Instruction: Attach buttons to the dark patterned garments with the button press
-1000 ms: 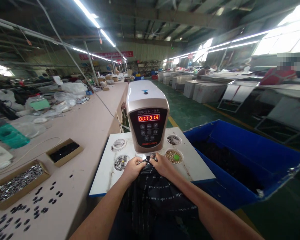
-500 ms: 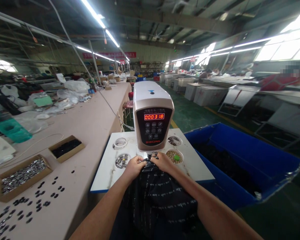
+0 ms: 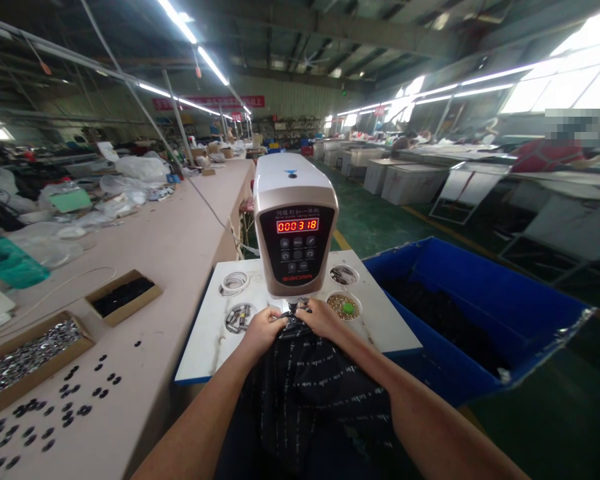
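Observation:
A white and gold press machine [image 3: 294, 220] stands on a white work plate [image 3: 207, 340]; its red counter reads 000318. Under its head lies the edge of a dark garment with pale stripes [image 3: 305, 393]. My left hand [image 3: 261, 328] grips that edge from the left. My right hand [image 3: 320, 319] pinches it from the right. The two hands almost touch, right below the machine's punch. The rest of the garment hangs toward me between my forearms.
Round wells in the plate hold rings [image 3: 234, 283], metal parts [image 3: 238, 318] and brass pieces [image 3: 346, 306]. A blue bin [image 3: 480, 313] with dark cloth stands at right. On the long table at left are cardboard trays [image 3: 27, 357] and scattered black buttons [image 3: 70, 407]. People work far right.
My hands stay on the garment edge under the machine. The counter still shows 000318. Only my head shifted a little, moving the view.

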`<state>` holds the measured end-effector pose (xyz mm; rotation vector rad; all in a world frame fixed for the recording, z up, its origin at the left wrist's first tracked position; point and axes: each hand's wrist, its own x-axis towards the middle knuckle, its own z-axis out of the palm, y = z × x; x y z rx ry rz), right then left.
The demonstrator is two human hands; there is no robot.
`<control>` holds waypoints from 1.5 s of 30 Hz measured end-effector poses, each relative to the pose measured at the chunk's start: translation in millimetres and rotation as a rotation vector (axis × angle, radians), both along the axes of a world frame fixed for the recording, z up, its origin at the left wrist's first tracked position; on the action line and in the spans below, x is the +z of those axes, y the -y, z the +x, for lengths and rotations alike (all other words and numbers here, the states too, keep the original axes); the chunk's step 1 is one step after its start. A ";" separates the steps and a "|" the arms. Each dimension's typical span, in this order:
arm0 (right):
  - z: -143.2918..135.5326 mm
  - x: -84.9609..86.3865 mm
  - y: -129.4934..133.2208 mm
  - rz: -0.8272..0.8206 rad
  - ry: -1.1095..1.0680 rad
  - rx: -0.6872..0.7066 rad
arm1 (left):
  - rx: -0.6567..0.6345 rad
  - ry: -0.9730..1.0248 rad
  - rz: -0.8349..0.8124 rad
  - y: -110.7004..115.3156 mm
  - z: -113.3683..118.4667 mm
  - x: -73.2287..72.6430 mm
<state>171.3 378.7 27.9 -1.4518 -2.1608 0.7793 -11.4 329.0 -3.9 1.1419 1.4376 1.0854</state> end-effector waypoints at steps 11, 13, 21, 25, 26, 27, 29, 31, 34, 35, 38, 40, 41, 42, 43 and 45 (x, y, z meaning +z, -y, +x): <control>0.4 -1.6 -0.7 0.004 0.006 -0.007 | -0.005 0.029 -0.025 3.8 2.4 8.7; 0.9 -2.4 -0.8 0.005 0.004 -0.007 | -0.007 0.027 -0.025 3.1 2.3 8.2; 0.0 0.2 1.0 0.019 -0.033 -0.016 | 0.016 -0.028 -0.017 3.0 4.1 13.5; 0.7 8.1 5.8 0.043 -0.091 -0.040 | 0.037 -0.100 -0.012 8.6 7.2 25.0; 2.0 10.7 8.7 0.049 -0.108 -0.046 | 0.038 -0.116 -0.008 11.4 8.6 27.8; 4.0 13.3 12.5 0.054 -0.126 -0.047 | 0.037 -0.131 -0.002 14.7 10.1 30.3; 9.0 18.6 22.1 0.060 -0.160 -0.032 | 0.028 -0.158 0.014 22.7 13.4 34.6; 14.3 23.9 33.0 0.060 -0.191 -0.007 | 0.012 -0.183 0.031 31.4 16.0 37.8; 21.3 31.5 48.5 0.063 -0.223 0.036 | -0.024 -0.199 0.053 45.2 17.1 42.9; 23.7 33.6 53.6 0.042 -0.227 0.057 | -0.041 -0.200 0.061 50.9 16.9 45.1; 33.1 35.7 72.2 -0.172 -0.261 0.189 | -0.091 -0.226 0.086 74.7 17.5 53.7; 40.9 32.4 89.3 -0.351 -0.323 0.288 | -0.132 -0.284 0.113 95.9 19.6 58.4; 44.7 29.7 99.1 -0.413 -0.356 0.324 | -0.169 -0.329 0.131 107.0 20.9 59.5; 48.3 26.8 109.5 -0.459 -0.385 0.344 | -0.200 -0.350 0.138 117.6 22.3 59.5; 51.4 24.2 120.1 -0.496 -0.408 0.348 | -0.229 -0.355 0.139 127.4 23.7 58.3; 56.8 21.2 141.2 -0.550 -0.465 0.316 | -0.289 -0.350 0.155 143.2 26.6 53.3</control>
